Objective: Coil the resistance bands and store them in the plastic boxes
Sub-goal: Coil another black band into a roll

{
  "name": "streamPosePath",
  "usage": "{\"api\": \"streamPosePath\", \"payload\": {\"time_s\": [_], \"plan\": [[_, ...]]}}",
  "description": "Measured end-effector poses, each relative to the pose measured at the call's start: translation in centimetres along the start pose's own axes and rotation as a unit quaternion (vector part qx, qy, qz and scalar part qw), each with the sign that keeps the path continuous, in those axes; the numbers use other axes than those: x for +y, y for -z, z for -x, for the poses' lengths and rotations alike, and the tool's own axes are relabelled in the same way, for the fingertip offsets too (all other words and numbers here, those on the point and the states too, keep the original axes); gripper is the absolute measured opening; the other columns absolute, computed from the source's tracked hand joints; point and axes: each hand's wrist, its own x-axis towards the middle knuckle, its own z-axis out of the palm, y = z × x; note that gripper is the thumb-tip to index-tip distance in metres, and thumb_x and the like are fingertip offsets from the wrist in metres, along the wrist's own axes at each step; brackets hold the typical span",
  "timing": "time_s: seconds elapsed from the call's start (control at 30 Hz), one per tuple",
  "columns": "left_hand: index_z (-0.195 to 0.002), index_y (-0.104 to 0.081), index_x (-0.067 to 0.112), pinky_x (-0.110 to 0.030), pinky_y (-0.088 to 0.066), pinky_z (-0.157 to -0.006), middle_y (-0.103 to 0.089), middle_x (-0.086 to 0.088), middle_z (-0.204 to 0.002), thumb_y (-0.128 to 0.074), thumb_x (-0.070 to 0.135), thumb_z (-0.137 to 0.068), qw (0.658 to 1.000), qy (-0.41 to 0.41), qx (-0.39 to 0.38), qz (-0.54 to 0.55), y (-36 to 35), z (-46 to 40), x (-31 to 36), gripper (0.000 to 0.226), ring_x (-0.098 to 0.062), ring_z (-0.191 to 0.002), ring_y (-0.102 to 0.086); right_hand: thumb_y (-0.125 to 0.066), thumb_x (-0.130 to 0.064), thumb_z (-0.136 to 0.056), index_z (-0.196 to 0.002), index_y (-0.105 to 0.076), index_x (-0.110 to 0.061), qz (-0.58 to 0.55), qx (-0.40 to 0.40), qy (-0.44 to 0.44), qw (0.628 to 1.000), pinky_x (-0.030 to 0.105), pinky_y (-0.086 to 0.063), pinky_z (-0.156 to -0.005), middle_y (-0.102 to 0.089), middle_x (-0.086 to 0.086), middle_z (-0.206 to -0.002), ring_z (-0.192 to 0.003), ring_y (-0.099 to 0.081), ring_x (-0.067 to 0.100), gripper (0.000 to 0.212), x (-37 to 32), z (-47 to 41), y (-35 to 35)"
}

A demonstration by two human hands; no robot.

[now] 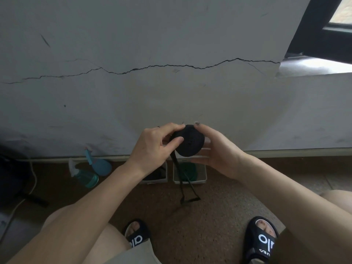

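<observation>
A black resistance band (190,142), rolled into a thick coil, is held up in front of the wall between both hands. My left hand (154,147) pinches the coil's left side with thumb and fingers. My right hand (215,149) cups its right side and underside with curled fingers. The band's loose end (187,189) hangs down to the floor. Below stand two white plastic boxes: the right box (204,177) contains a green coiled band (188,171), the left box (165,178) something dark, mostly hidden by my left wrist.
Two teal spray bottles (89,175) lie on the floor left of the boxes. A white cable (33,180) and a dark bag (11,172) sit at far left. A cracked wall (171,92) rises right behind the boxes. My sandalled feet (261,242) are at the bottom.
</observation>
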Motion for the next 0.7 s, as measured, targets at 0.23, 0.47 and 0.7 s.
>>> {"api": "streamPosePath", "payload": {"time_s": [0.23, 0.47, 0.7], "plan": [[-0.133, -0.066, 0.027, -0.018, -0.057, -0.090, -0.072, 0.009, -0.120, -0.069, 0.018, -0.098, 0.989, 0.079, -0.032, 0.122, 0.3, -0.1, 0.5, 0.036, 0.000, -0.110, -0.068, -0.068, -0.025, -0.100, -0.125, -0.066, -0.007, -0.017, 0.048, 0.102, 0.993, 0.040, -0.062, -0.082, -0.073, 0.018, -0.118, -0.109, -0.073, 0.032, 0.031, 0.9, -0.4, -0.3], [-0.126, -0.070, 0.024, -0.028, -0.061, -0.087, -0.075, 0.006, -0.111, -0.071, 0.015, -0.096, 0.977, 0.116, -0.002, 0.177, 0.5, -0.5, 0.5, 0.031, -0.008, -0.100, -0.073, -0.079, -0.028, -0.088, -0.138, -0.057, -0.015, 0.016, -0.023, 0.102, 0.994, 0.035, -0.056, -0.099, -0.069, 0.009, -0.131, -0.121, -0.068, 0.024, 0.056, 0.9, -1.0, 0.0], [-0.116, -0.072, 0.025, -0.027, -0.059, -0.083, -0.078, 0.004, -0.100, -0.072, 0.007, -0.094, 0.938, 0.159, 0.040, 0.305, 0.0, -0.8, 1.2, 0.028, -0.014, -0.098, -0.075, -0.084, -0.015, -0.080, -0.131, -0.060, -0.024, 0.131, -0.082, 0.124, 0.980, 0.055, -0.048, -0.111, -0.074, 0.003, -0.122, -0.118, -0.068, 0.022, 0.058, 3.4, -1.3, -2.1]]}}
